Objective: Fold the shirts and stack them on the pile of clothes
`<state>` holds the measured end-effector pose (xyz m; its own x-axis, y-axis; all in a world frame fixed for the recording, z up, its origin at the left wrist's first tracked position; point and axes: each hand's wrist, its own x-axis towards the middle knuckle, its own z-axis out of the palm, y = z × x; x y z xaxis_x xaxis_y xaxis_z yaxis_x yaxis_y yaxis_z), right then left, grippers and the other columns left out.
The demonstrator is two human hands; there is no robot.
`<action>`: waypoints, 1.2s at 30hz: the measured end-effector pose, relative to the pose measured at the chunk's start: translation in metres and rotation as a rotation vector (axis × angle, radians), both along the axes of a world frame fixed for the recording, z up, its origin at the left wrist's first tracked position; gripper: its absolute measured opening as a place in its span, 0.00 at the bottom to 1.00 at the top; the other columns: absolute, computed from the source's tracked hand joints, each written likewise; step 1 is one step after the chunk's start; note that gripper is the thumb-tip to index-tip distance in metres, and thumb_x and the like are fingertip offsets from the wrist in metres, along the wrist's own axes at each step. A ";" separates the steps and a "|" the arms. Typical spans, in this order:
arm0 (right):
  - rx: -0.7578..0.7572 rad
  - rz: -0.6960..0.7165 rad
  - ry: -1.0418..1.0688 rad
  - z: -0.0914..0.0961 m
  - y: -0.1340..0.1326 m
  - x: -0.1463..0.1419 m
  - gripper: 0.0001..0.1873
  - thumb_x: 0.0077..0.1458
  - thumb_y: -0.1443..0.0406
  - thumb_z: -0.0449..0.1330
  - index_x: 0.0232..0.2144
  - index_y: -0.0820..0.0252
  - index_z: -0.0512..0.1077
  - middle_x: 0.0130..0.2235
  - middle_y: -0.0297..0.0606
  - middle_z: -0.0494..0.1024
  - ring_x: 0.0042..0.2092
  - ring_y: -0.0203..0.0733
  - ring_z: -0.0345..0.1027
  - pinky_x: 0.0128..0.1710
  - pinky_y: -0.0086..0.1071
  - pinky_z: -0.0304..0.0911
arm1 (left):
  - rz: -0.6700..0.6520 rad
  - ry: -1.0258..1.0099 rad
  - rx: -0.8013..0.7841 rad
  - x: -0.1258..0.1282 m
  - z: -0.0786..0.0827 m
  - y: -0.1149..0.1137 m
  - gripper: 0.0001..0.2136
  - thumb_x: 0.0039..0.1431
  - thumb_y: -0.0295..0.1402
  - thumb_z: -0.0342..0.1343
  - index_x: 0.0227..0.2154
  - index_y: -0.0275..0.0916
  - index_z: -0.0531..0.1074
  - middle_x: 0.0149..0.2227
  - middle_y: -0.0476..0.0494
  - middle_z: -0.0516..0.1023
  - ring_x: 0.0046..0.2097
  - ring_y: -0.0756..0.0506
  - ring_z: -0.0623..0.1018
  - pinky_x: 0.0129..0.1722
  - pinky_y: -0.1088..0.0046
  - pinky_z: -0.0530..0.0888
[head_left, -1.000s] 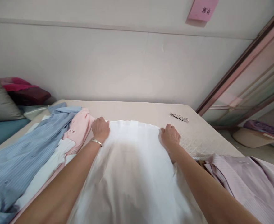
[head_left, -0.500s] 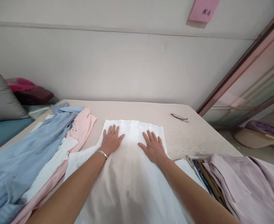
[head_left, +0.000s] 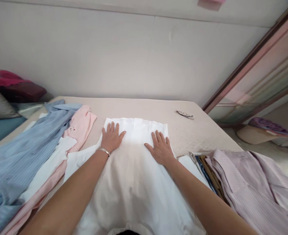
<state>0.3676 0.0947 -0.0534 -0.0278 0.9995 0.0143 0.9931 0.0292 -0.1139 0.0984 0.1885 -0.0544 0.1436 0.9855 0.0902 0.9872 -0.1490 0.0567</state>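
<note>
A white shirt (head_left: 136, 153) lies spread out in front of me, its straight hem towards the wall and part of a collar showing at the bottom of the view. My left hand (head_left: 111, 137) rests flat on the shirt near the hem's left corner, fingers spread, with a silver bracelet (head_left: 103, 150) at the wrist. On the right side of the same cloth lies my right hand (head_left: 160, 148), palm down with its fingers apart. Neither hand grips the fabric. The forearms hide parts of the shirt's sides.
A blue striped shirt (head_left: 33, 147) and a pink garment (head_left: 81, 124) lie at left. Folded clothes topped by a mauve striped shirt (head_left: 251, 182) are at right. Eyeglasses (head_left: 185, 115) rest on the beige-covered surface (head_left: 134, 106), which ends at a wall (head_left: 124, 58).
The camera has tilted down, so the scene sits higher in view and the shirt's collar shows at the bottom. Both hands stay flat on the shirt, nearly in the same places.
</note>
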 end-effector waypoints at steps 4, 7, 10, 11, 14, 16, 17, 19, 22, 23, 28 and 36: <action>-0.001 -0.002 0.006 0.006 0.004 0.003 0.47 0.67 0.38 0.34 0.74 0.63 0.44 0.76 0.46 0.37 0.75 0.53 0.28 0.72 0.54 0.32 | -0.005 -0.026 -0.165 -0.001 0.030 -0.003 0.35 0.71 0.52 0.32 0.72 0.34 0.50 0.75 0.31 0.44 0.74 0.29 0.47 0.68 0.38 0.51; -0.085 -0.032 0.025 0.022 -0.001 -0.005 0.44 0.69 0.41 0.37 0.74 0.64 0.45 0.75 0.48 0.38 0.75 0.54 0.30 0.71 0.54 0.34 | -0.061 -0.041 -0.133 -0.004 0.057 -0.043 0.31 0.73 0.47 0.34 0.70 0.33 0.54 0.74 0.30 0.49 0.74 0.31 0.50 0.68 0.40 0.53; -0.097 -0.035 0.045 0.037 -0.033 -0.028 0.43 0.70 0.43 0.38 0.74 0.66 0.45 0.75 0.49 0.41 0.75 0.55 0.31 0.71 0.55 0.34 | -0.177 -0.045 0.101 -0.014 0.060 -0.110 0.30 0.74 0.46 0.33 0.71 0.32 0.53 0.74 0.31 0.49 0.75 0.36 0.48 0.70 0.48 0.52; -0.056 0.013 0.048 0.039 -0.049 -0.037 0.43 0.70 0.43 0.37 0.74 0.66 0.45 0.75 0.48 0.41 0.75 0.55 0.30 0.71 0.56 0.33 | -0.207 -0.043 0.122 -0.019 0.055 -0.132 0.31 0.74 0.46 0.33 0.71 0.32 0.53 0.74 0.32 0.49 0.75 0.37 0.48 0.71 0.50 0.53; 0.024 0.212 0.062 0.035 -0.098 -0.057 0.44 0.68 0.41 0.37 0.74 0.62 0.45 0.75 0.43 0.39 0.75 0.52 0.27 0.71 0.55 0.30 | -0.238 -0.021 0.049 -0.034 0.033 -0.177 0.31 0.74 0.46 0.35 0.70 0.31 0.54 0.73 0.30 0.52 0.74 0.36 0.51 0.70 0.48 0.54; -0.019 0.255 0.076 0.028 -0.119 -0.062 0.44 0.68 0.40 0.38 0.74 0.61 0.45 0.76 0.41 0.38 0.75 0.51 0.28 0.72 0.54 0.31 | -0.242 -0.003 -0.005 -0.040 0.025 -0.188 0.30 0.74 0.45 0.36 0.70 0.30 0.53 0.73 0.30 0.52 0.74 0.36 0.51 0.70 0.47 0.53; -0.049 0.252 0.079 0.026 -0.125 -0.062 0.44 0.68 0.40 0.38 0.74 0.61 0.45 0.76 0.41 0.38 0.75 0.52 0.28 0.72 0.54 0.32 | -0.236 0.003 -0.028 -0.040 0.025 -0.190 0.30 0.74 0.45 0.37 0.71 0.30 0.53 0.73 0.30 0.51 0.74 0.36 0.51 0.70 0.47 0.52; -0.102 0.235 0.081 0.026 -0.130 -0.060 0.43 0.69 0.41 0.38 0.74 0.62 0.46 0.75 0.42 0.40 0.75 0.52 0.30 0.72 0.54 0.33 | -0.195 -0.002 -0.053 -0.036 0.031 -0.194 0.30 0.74 0.44 0.37 0.70 0.28 0.53 0.73 0.28 0.52 0.74 0.35 0.52 0.70 0.46 0.54; -0.110 0.226 0.090 0.034 -0.136 -0.056 0.42 0.69 0.42 0.39 0.73 0.61 0.48 0.75 0.45 0.42 0.75 0.53 0.32 0.71 0.56 0.36 | -0.176 -0.035 -0.011 -0.022 0.042 -0.208 0.31 0.74 0.46 0.35 0.71 0.30 0.52 0.73 0.28 0.51 0.74 0.34 0.51 0.69 0.44 0.55; -0.088 0.247 0.092 0.036 -0.141 -0.056 0.41 0.69 0.42 0.40 0.73 0.60 0.48 0.75 0.46 0.42 0.75 0.53 0.32 0.71 0.56 0.36 | -0.194 -0.044 0.008 -0.017 0.043 -0.215 0.31 0.74 0.47 0.35 0.71 0.31 0.51 0.74 0.29 0.50 0.74 0.35 0.50 0.69 0.44 0.55; -0.132 0.393 0.079 0.037 -0.165 -0.054 0.40 0.69 0.42 0.42 0.74 0.54 0.46 0.76 0.41 0.38 0.75 0.53 0.28 0.71 0.59 0.35 | -0.272 -0.007 -0.090 -0.009 0.035 -0.235 0.31 0.73 0.49 0.39 0.71 0.36 0.53 0.74 0.31 0.47 0.74 0.33 0.49 0.68 0.39 0.52; -0.123 0.474 0.096 0.031 -0.168 -0.045 0.42 0.67 0.39 0.45 0.74 0.48 0.45 0.76 0.39 0.36 0.75 0.55 0.27 0.71 0.61 0.35 | -0.257 -0.006 -0.207 -0.006 0.043 -0.213 0.30 0.72 0.48 0.39 0.72 0.41 0.52 0.75 0.32 0.45 0.74 0.31 0.48 0.66 0.36 0.54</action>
